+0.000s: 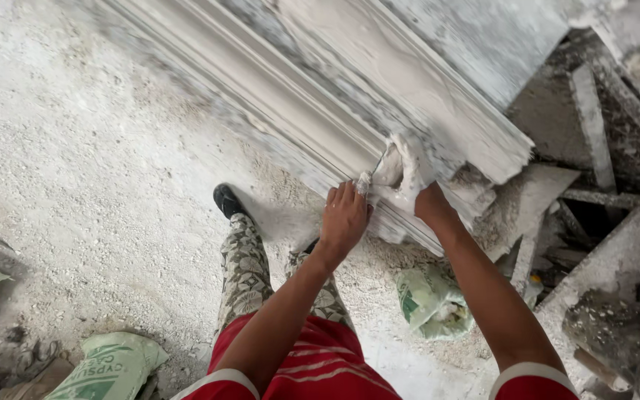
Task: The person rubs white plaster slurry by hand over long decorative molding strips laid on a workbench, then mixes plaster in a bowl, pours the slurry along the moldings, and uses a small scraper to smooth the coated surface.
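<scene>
While the left hand (pixel 344 218) is pressed, fingers together, against the moulding (pixel 335 96), a wad of wet plaster (pixel 401 167) is held by the right hand (pixel 430 204), whose fingers are hidden. The moulding is laid slantwise above the rubble-strewn floor (pixel 98 185), near a green bag (pixel 431 300).

The dusty white floor (pixel 98 170) carries green sacks (pixel 109 367), a crumpled green bag (pixel 431 300) and broken plaster slabs (pixel 594 133)
</scene>
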